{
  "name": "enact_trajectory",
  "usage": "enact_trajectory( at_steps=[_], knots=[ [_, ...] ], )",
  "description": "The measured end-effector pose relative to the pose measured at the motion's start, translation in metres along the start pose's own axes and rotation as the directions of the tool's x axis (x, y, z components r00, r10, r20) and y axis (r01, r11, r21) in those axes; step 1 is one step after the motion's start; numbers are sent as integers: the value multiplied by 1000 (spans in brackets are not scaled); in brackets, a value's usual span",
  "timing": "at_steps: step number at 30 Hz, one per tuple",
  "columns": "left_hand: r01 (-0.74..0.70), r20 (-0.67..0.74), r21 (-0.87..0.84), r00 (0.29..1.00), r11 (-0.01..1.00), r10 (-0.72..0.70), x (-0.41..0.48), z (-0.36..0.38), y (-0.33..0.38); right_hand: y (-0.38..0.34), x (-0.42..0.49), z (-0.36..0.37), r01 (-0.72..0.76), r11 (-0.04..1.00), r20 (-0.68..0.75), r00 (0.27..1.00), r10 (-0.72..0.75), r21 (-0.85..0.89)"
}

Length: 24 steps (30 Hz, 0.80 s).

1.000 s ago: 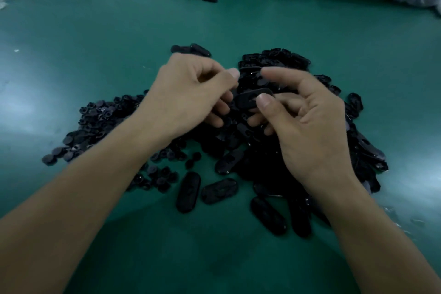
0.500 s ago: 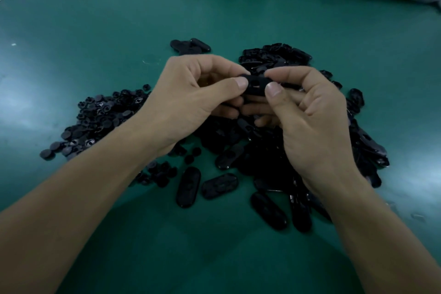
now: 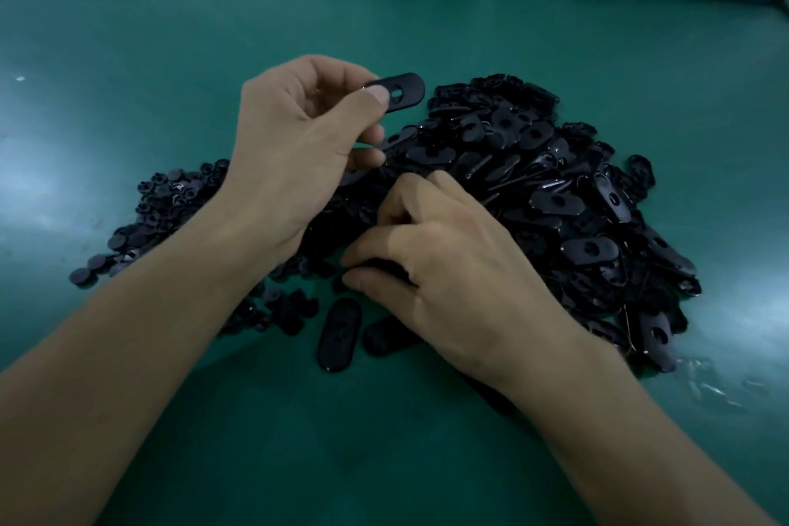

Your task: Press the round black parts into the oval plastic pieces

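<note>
Head view: the left hand (image 3: 299,149) pinches one oval (image 3: 405,90) by its end between thumb and forefinger, raised above the worktop (image 3: 170,56). The oval's centre hole appears empty. The right hand (image 3: 461,269) is down among the round parts (image 3: 170,201), fingers (image 3: 371,282) curled; I cannot tell whether they hold one. The step looks like fetching a round part. Next it must be seated in the hole and pressed. The left forearm hides part of that heap.

A black oval plastic piece (image 3: 403,92) with a central hole sits pinched in the left hand (image 3: 299,141) above the heap of ovals (image 3: 533,192); round black parts (image 3: 170,201) lie piled leftward.
</note>
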State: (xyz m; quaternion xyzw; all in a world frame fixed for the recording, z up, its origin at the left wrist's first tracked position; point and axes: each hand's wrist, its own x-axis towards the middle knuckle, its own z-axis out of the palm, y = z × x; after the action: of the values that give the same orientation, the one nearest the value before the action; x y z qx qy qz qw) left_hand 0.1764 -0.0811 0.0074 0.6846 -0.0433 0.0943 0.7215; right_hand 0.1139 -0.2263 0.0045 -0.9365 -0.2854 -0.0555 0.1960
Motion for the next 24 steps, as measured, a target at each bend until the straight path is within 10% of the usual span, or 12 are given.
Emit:
enact_trajectory(
  at_steps=[13,24],
  knots=[
    [9,8,25,1000,1000,-10,-2,3,1,-9,5,5,-24,989,-19,1000,21,-149],
    [43,69,5,997,999,-43,-3,3,-1,18,-3,-6,-147,899,-404,855,325,413]
  ],
)
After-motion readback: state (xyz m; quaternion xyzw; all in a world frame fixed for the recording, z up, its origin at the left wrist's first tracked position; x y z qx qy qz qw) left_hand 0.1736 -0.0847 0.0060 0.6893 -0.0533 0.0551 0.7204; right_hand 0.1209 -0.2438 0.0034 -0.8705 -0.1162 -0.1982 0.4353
